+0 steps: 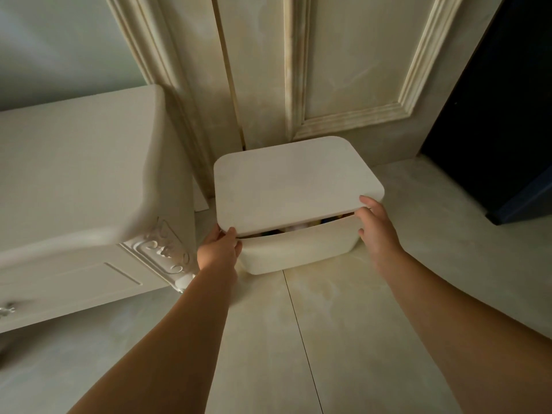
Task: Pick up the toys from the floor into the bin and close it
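On the bin [298, 252] — left hand [219, 249] and right hand [378, 231], fingers [366, 218] clamped on the lid [292, 186], front seemingly ajar.

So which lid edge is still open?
The near edge of the lid, between left hand and right hand: a gap above the bin shows toys. No gap elsewhere.

Between left grip [219, 249] and right grip [378, 228]: bin [298, 252] on floor [358, 309], lid [295, 183] on top, toys [298, 227] inside. Left of left grip: cabinet [74, 174]. Beyond both: door [343, 70].
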The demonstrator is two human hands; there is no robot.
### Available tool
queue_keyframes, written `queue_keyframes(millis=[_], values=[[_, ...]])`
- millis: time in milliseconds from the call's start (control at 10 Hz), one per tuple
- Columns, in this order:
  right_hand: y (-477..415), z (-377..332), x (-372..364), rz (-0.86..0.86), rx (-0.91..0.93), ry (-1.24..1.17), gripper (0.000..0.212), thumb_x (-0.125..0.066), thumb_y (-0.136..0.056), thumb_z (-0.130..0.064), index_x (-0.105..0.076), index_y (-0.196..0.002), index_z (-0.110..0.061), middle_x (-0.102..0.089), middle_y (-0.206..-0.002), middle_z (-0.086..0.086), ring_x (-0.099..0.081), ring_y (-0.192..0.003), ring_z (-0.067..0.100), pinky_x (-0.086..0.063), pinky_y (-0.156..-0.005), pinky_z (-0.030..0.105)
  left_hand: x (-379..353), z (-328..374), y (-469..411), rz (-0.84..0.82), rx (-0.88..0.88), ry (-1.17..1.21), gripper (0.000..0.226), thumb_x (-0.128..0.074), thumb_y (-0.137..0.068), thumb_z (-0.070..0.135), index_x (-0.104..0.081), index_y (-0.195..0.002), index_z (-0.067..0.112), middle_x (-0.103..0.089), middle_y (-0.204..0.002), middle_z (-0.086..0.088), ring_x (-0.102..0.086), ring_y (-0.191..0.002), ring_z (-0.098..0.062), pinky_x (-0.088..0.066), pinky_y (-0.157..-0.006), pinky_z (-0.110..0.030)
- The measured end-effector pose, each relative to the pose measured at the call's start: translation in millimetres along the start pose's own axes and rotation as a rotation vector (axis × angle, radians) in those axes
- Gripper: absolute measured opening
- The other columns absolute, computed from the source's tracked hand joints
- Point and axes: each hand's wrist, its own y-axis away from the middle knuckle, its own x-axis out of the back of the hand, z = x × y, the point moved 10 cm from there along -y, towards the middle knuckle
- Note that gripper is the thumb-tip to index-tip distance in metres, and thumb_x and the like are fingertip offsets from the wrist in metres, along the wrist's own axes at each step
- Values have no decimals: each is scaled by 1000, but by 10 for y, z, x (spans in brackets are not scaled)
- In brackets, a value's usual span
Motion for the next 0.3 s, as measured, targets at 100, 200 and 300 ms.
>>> queue_keyframes(millis=[100, 200, 300], values=[[62, 28, 11, 5, -53, -19, 52, -48, -86, -26, -46, -135, -41, -54, -121, -12, -51, -112, 11, -41, -108, 41, -24, -45, 50, -69, 77, -14, 36, -66, -89, 15, -60, -124, 17, -62, -105, 2, -60, -102, -15, -53, -96, -36], [159, -27, -8, 4, -73, 6, 57, -48, -88, -28, -38, -142, -41, -55, -113, -12, -56, -106, 16, -44, -105, 42, -16, -68, 106, -66, 142, -93, 47, -71, -86, 22, -54, -128, 13, -58, -113, -3, -56, -107, -19, -53, -95, -38], [375, -124, -13, 17, -98, 160, 55, -46, -92, -33, -34, -146, -34, -55, -120, -3, -57, -105, 24, -49, -95, 38, 27, 7, 304, -13, 95, -298, 50, -67, -86, 26, -50, -127, 5, -55, -108, -7, -52, -97, -24, -50, -92, -36]])
